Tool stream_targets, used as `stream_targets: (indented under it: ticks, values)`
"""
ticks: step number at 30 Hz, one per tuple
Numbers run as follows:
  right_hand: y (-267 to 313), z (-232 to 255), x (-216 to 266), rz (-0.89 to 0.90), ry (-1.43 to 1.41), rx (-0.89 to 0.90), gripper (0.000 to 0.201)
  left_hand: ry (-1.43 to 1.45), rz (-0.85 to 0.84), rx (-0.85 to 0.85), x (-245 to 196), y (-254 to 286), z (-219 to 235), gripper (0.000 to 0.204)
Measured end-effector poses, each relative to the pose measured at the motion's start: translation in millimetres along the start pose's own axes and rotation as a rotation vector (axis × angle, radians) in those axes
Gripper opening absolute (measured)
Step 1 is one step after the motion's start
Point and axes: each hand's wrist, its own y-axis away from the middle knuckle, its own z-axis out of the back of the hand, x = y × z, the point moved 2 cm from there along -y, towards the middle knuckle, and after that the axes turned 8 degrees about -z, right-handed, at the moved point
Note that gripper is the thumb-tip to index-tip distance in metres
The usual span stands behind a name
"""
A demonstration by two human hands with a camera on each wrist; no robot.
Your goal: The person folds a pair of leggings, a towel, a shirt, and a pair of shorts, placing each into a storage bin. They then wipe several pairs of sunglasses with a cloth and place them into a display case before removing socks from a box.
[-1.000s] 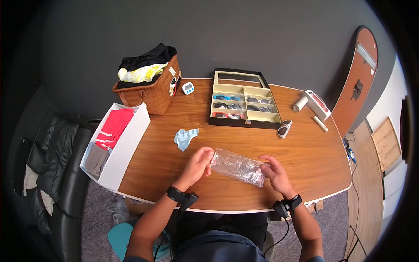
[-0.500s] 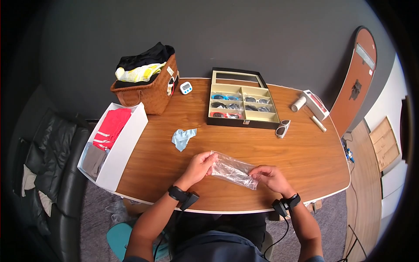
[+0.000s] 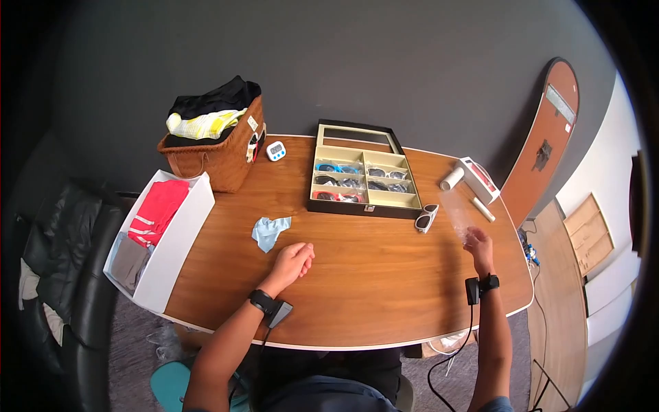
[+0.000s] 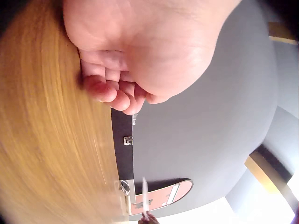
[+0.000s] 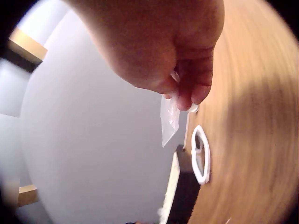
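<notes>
In the head view the right hand (image 3: 480, 248) pinches one end of a clear plastic bag (image 3: 454, 209), which points away over the table's right part. The right wrist view shows the bag (image 5: 169, 121) hanging from the thumb and fingers of the right hand (image 5: 159, 51). White-framed sunglasses (image 3: 426, 218) lie left of the bag. The left hand (image 3: 292, 264) is low over the table near a light blue cloth (image 3: 269, 232) and holds nothing. Its fingers are loosely curled in the left wrist view, where the left hand (image 4: 145, 46) fills the top.
An open glasses case (image 3: 343, 207) with several pairs stands at the back. Left are a wicker basket (image 3: 237, 165) of clothes, a white box (image 3: 182, 250) and a timer (image 3: 276, 151). At the right lie a white roll (image 3: 452, 178), a box (image 3: 478, 180) and a white stick (image 3: 484, 209).
The right hand has moved right and forward with the bag. The left hand has let go of the bag and stays at the left. The head view has shifted slightly.
</notes>
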Motion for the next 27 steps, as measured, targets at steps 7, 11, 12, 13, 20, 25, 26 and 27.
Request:
stream_targets:
  ticks: [7,11,12,13,20,25,26,27]
  values:
    - [-42,60,-35,0.169,1.105,-0.223,0.040,-0.019,-0.016,-0.024,3,6,-2,0.033]
    - [-38,23,20,0.366,1.049,-0.320,0.036,-0.102,-0.005,-0.011,-4,6,-8,0.030]
    - [-46,7,27,0.367,1.050,-0.320,0.036,-0.091,0.002,-0.011,-4,6,-8,0.030]
    - [-56,-13,31,0.343,0.971,-0.175,0.033,-0.082,0.008,-0.012,-3,7,-7,0.030]
    - [-118,-162,45,0.332,0.897,0.097,0.031,-0.027,0.009,-0.050,1,10,-6,0.029]
    - [-145,-196,28,0.405,1.095,-0.036,0.028,0.058,-0.023,-0.048,3,10,-3,0.029]
    - [-146,-199,29,0.415,1.091,-0.028,0.028,0.055,-0.027,-0.060,3,10,-2,0.029]
    - [-148,-199,29,0.328,1.044,0.007,0.026,0.057,-0.023,-0.051,3,10,-2,0.029]
